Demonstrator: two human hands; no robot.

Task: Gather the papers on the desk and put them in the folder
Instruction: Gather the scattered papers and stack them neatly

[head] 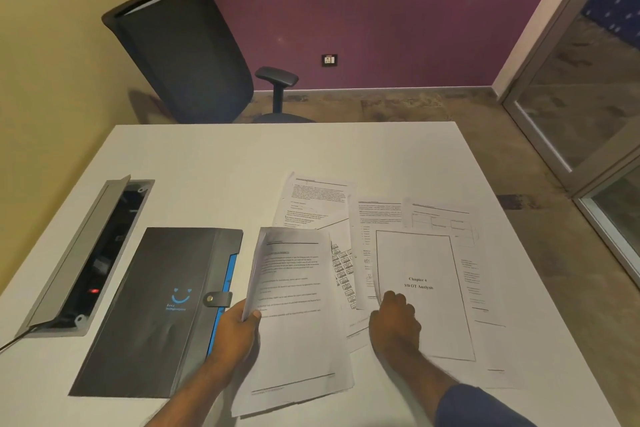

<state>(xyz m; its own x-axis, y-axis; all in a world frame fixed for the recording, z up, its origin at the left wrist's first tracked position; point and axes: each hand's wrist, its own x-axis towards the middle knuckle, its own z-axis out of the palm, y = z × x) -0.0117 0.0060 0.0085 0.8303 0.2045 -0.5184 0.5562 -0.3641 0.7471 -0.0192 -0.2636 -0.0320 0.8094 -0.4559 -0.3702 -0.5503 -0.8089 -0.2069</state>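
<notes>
The papers (391, 218) lie fanned and overlapping on the right half of the white table (214, 156), reaching close to its right edge, with bare surface between them and the far edge. They are white printed sheets; the topmost (424, 291) has a ruled border and reads "Chapter 4 SWOT Analysis". The right hand (394, 321) rests on that sheet's near left corner, fingers curled at its edge; whether they pinch it cannot be told. The left hand (239, 326) grips a gathered stack (294, 315) by its left edge, thumb on top, the stack lifted near the front edge. Just left of it lies the dark folder (156, 308), closed with a snap strap, blue showing along its right side. Further left, an open cable box (90, 253) is set into the table. Body text is too blurred to read. A black chair (180, 55) stands beyond the far edge.
</notes>
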